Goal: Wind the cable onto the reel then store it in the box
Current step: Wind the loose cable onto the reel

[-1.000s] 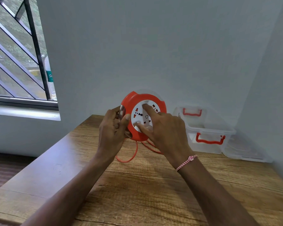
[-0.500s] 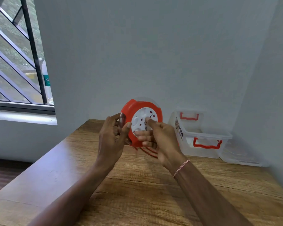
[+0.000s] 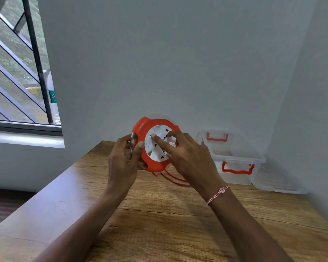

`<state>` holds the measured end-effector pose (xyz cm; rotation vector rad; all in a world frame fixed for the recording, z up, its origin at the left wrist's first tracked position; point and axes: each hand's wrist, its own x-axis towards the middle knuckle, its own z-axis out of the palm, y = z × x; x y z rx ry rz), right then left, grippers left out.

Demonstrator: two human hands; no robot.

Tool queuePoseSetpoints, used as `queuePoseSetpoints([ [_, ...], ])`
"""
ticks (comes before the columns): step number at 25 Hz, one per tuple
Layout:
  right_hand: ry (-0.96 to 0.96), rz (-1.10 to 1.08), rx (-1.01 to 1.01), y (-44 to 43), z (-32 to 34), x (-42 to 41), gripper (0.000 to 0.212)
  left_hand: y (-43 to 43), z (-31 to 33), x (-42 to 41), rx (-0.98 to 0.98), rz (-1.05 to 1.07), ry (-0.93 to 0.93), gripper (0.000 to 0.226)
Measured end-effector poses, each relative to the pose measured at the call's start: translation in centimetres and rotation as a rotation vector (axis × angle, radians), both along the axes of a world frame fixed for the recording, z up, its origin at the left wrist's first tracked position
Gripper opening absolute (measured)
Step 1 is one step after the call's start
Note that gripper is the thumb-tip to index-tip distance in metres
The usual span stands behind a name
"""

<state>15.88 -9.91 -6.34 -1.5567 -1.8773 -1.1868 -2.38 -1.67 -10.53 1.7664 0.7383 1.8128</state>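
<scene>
- Head view: I hold the reel (image 3: 153,144) up above the table (image 3: 159,214), my left hand (image 3: 123,159) clamped around its orange rim, my right hand (image 3: 186,157) with fingers spread on the white hub.
- To wind well, I judge I should keep the rim steady and turn the hub evenly, letting the cable (image 3: 173,177) feed in without kinks.
- The box (image 3: 235,157) sits open near the wall, to my right.
- My right hand hides where the cable runs; its loose length and plug I cannot make out.

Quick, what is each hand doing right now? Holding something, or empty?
Left hand: closed in a grip on the orange rim of the cable reel, held above the table.
Right hand: holds nothing; fingers spread, fingertips pressing the reel's white face.
</scene>
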Motion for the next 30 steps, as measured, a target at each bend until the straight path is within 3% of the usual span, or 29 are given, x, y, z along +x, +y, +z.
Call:
queuePoseSetpoints([
  [6,-0.091,0.070,-0.041,-0.1,-0.3,0.0,0.084,0.2,0.1,-0.1,0.013,-0.010,0.027,0.037],
  [11,-0.013,0.075,-0.044,0.0,-0.4,-0.1,0.083,0.2,0.3,-0.3,0.012,-0.011,0.022,0.033],
  [16,0.197,0.152,0.036,-0.4,-1.0,-1.8,0.066,0.0,0.4,-0.2,0.012,0.007,0.006,0.036],
  [22,0.366,-0.036,-0.035,-0.4,-0.6,-3.3,0.071,-0.8,0.4,0.2,0.041,-0.008,0.041,0.035],
  [25,0.444,-0.030,-0.019,-0.5,-0.5,-3.2,0.068,-0.9,0.2,0.5,0.071,-0.009,0.066,0.035],
  [27,0.661,-0.019,-0.035,-0.3,-0.2,-3.5,0.067,-0.8,0.1,0.3,0.106,0.011,0.092,0.034],
  [28,0.891,0.021,-0.053,-0.1,-0.1,-3.7,0.064,-0.9,0.0,0.3,0.126,0.017,0.109,0.034],
  [30,1.582,0.237,-0.124,0.4,0.0,-4.2,0.055,-0.9,-0.1,0.4,0.159,0.016,0.140,0.033],
])
